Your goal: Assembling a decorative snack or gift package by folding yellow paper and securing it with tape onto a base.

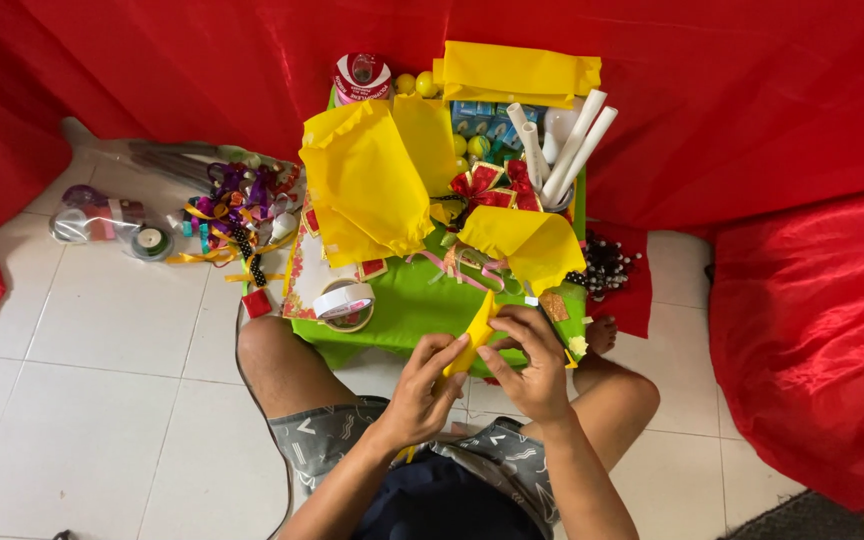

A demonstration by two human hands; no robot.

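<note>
Hands [482, 370] pinching yellow paper strip [476, 330] over green table [412, 310]

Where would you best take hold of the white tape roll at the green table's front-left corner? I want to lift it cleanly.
Grip the white tape roll across its rim from above, one finger inside the open core. It seems to lie nearly flat on the green table, hole upward, with nothing over it.

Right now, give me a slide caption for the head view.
Both hands, left hand and right hand, fold a yellow paper strip over a cluttered green table.
</note>
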